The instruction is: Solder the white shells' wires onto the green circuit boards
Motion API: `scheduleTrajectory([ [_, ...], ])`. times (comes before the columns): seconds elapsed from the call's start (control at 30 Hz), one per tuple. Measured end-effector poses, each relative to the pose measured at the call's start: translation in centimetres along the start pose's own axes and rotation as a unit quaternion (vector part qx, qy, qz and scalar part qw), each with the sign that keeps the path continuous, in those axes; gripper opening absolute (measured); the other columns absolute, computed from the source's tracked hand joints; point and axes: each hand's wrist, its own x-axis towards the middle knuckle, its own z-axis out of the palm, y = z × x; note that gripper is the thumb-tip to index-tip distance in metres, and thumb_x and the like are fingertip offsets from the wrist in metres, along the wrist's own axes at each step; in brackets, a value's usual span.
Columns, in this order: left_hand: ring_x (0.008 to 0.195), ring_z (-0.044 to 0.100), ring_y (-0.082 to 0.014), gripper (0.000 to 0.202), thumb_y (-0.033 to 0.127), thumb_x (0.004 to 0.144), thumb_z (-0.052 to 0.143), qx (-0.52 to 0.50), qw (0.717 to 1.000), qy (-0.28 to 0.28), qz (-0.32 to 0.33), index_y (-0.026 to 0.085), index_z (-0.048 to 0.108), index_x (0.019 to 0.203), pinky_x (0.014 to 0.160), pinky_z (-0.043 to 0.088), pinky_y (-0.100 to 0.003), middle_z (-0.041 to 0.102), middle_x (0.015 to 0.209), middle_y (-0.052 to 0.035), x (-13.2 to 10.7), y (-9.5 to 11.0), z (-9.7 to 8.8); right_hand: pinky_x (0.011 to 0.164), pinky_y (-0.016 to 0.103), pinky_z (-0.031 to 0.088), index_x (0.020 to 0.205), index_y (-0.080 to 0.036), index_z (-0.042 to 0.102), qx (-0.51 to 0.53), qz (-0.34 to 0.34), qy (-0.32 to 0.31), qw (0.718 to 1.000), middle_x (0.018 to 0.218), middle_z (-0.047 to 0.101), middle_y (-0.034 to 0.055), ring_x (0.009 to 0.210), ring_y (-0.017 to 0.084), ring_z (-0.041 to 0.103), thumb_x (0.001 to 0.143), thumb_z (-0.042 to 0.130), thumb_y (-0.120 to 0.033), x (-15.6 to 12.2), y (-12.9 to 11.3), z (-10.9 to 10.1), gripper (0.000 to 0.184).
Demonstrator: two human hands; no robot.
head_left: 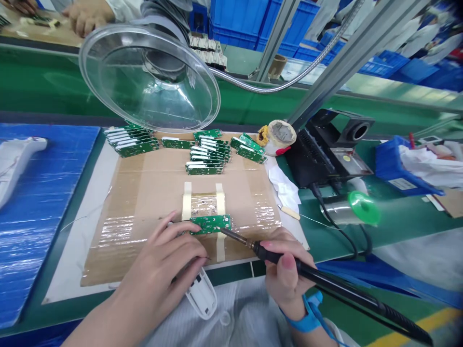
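Observation:
My right hand is wrapped around the black handle of a soldering iron. The iron's metal tip reaches left to the right part of a small green circuit board. My left hand is curled over a white plastic casing, its near end sticking out below the fingers. The left index fingertip rests at the board's left end. Under and behind the board, a clear-taped patch lies between two cream tape strips. The left palm and most of the casing's far part are hidden.
Several green boards stand in rows on the taped cardboard. A round clear hood hangs above. At right are a black soldering station, a solder spool and a blue bin. A co-worker's hand shows top left.

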Motion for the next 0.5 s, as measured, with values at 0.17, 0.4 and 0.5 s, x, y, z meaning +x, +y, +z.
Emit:
scheduleTrajectory([
  [0.17, 0.122, 0.07, -0.0236, 0.023, 0.007, 0.106, 0.063, -0.003, 0.999, 0.044, -0.009, 0.027, 0.073, 0.111, 0.133, 0.041, -0.054, 0.079, 0.102, 0.0014, 0.2, 0.1, 0.6, 0.052, 0.033, 0.047, 0.102, -0.025, 0.08, -0.005, -0.002, -0.004, 1.0, 0.062, 0.061, -0.0023, 0.057, 0.018, 0.059, 0.115, 0.055, -0.035, 0.0, -0.1, -0.1, 0.03],
  [0.4, 0.12, 0.063, -0.0273, 0.017, 0.009, 0.107, 0.058, 0.039, 0.992, 0.096, -0.074, 0.02, 0.066, 0.097, 0.101, 0.052, -0.044, 0.065, 0.116, -0.0093, 1.5, 1.6, 1.4, 0.054, 0.033, 0.048, 0.105, -0.023, 0.08, -0.007, -0.027, -0.053, 0.998, 0.066, 0.066, -0.0007, 0.06, 0.018, 0.061, 0.113, 0.057, -0.03, 0.0, 0.1, -0.4, 0.024],
  [0.5, 0.116, 0.062, -0.0286, 0.016, 0.01, 0.106, 0.058, 0.062, 0.991, 0.088, -0.078, 0.019, 0.065, 0.095, 0.097, 0.051, -0.046, 0.064, 0.117, -0.0104, 1.8, 1.8, 1.4, 0.053, 0.033, 0.049, 0.107, -0.022, 0.079, -0.021, -0.054, -0.064, 0.996, 0.07, 0.071, 0.0004, 0.059, 0.017, 0.061, 0.112, 0.058, -0.028, 0.1, 0.2, -0.2, 0.023],
])
